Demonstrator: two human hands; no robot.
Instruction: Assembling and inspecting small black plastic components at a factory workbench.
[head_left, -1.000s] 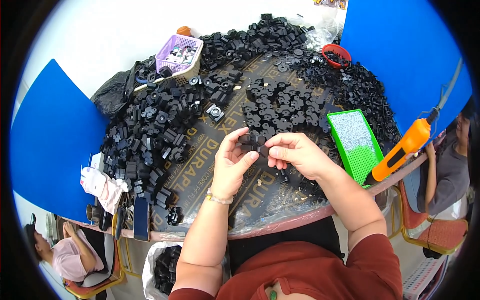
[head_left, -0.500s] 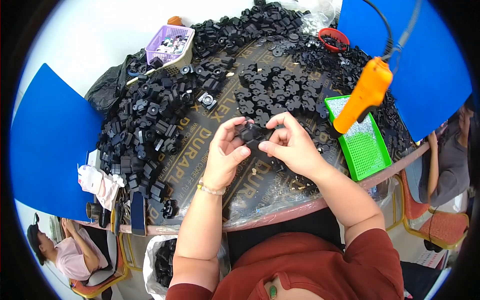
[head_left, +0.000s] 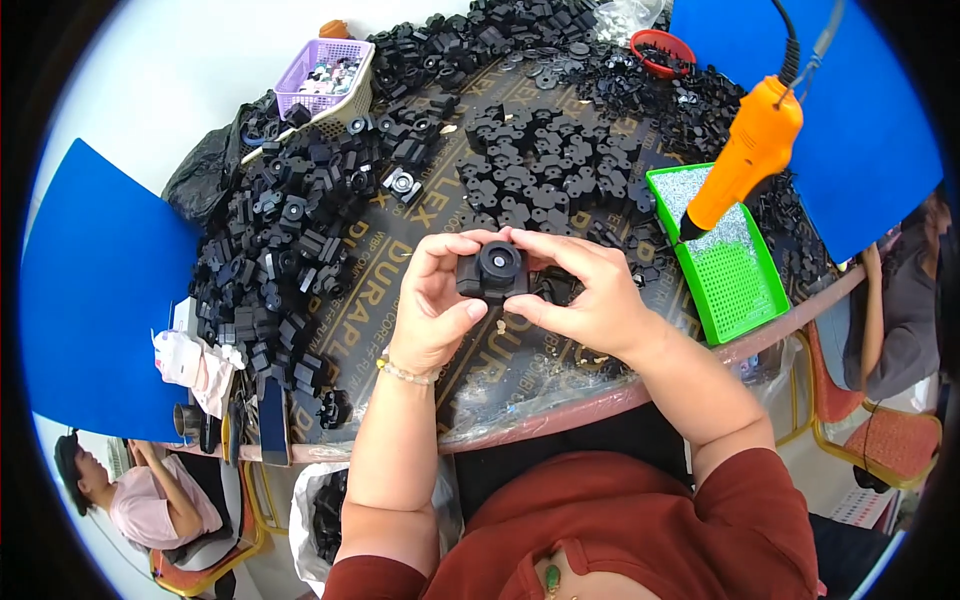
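Note:
Between both hands, above the middle of the table, is a small black camera-shaped plastic part (head_left: 499, 265) with a round ring facing up. My left hand (head_left: 434, 290) grips its left side, thumb below and fingers above. The right side is pinched by my right hand (head_left: 585, 290) in the same way. Just beyond lie rows of flat black plastic pieces (head_left: 550, 165). A heap of similar black blocky parts (head_left: 285, 235) spreads to the left, with one silver-ringed part (head_left: 402, 185) at its edge.
An orange electric screwdriver (head_left: 748, 150) hangs by its cord over a green tray (head_left: 740, 290) of small silver screws. Far off stand a red bowl (head_left: 664, 54) and a lilac basket (head_left: 322, 82). Blue panels (head_left: 95, 300) flank the table. People sit at both sides.
Both hands have turned the black part so its round ring now faces up toward me. The view has shifted slightly, and the hanging screwdriver sits a little to the right.

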